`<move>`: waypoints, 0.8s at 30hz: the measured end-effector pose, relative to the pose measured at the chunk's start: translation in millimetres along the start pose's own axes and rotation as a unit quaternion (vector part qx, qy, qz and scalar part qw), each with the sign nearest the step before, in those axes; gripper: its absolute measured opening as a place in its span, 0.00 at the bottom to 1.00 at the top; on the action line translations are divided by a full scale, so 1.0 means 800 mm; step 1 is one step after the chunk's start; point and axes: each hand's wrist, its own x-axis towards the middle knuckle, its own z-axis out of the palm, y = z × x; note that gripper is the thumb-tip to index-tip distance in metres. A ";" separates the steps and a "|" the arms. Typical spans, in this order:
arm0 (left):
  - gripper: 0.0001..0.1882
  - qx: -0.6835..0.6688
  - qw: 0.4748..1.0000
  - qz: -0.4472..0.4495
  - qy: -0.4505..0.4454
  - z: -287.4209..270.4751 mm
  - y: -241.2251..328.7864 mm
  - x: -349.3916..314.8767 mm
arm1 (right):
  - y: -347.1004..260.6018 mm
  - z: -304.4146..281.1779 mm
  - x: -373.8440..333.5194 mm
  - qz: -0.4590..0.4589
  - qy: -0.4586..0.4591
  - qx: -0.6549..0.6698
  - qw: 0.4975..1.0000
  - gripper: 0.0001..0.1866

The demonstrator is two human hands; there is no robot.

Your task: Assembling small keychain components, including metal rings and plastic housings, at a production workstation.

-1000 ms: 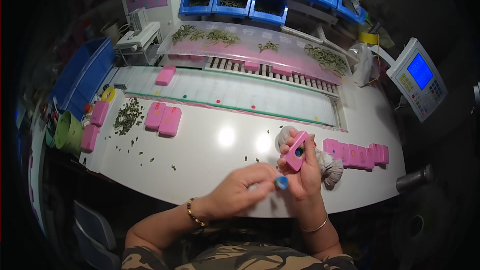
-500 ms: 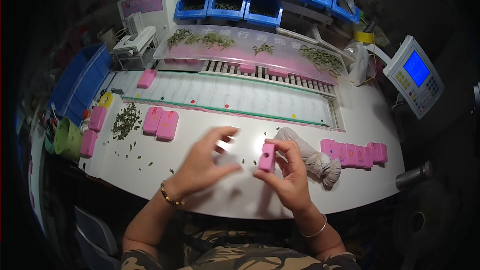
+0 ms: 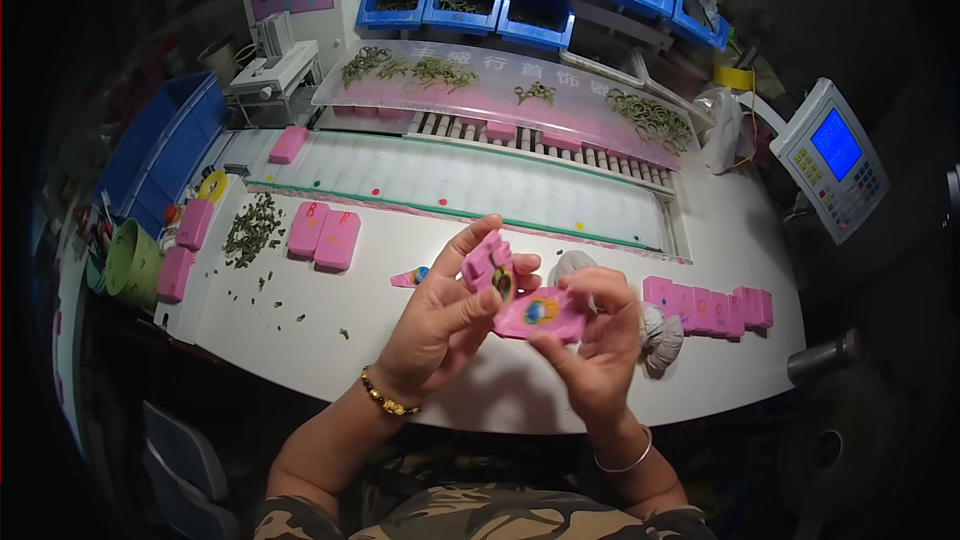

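Both hands hold a pink rubber mold, spread apart above the front of the white table. My left hand (image 3: 425, 330) is closed on its left part (image 3: 484, 262), which tilts up and shows a dark green ring-like shape (image 3: 502, 282). Fingers and thumb of my right hand (image 3: 598, 345) grip the right part (image 3: 560, 312), whose face has a blue and yellow patch. I cannot tell whether the two parts are still joined. Beyond my left hand, a small pink mold piece (image 3: 404, 279) with a blue patch lies on the table.
Two pink blocks (image 3: 322, 237) and scattered dark green bits (image 3: 254, 230) lie to the left. A tied cloth bundle (image 3: 660, 338) is beside my right hand, near a row of pink blocks (image 3: 705, 310). Behind runs a white conveyor (image 3: 400, 165); a control panel (image 3: 832, 155) stands right.
The pink mold was a closed block in my right hand, with my left hand empty. Now both hands hold it spread apart, and a pink piece lies on the table beyond my left hand.
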 end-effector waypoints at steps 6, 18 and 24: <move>0.20 -0.156 0.981 -0.040 0.104 -0.011 -0.004 0.016 | -0.015 0.025 -0.020 -0.037 -0.143 -0.204 0.968 0.16; 0.12 0.059 0.981 -0.022 0.184 0.000 -0.016 0.013 | -0.008 0.015 0.004 -0.101 -0.072 -0.318 0.940 0.17; 0.12 0.108 0.979 0.027 0.169 -0.007 -0.023 0.010 | -0.008 0.015 0.006 -0.057 -0.081 -0.247 0.964 0.11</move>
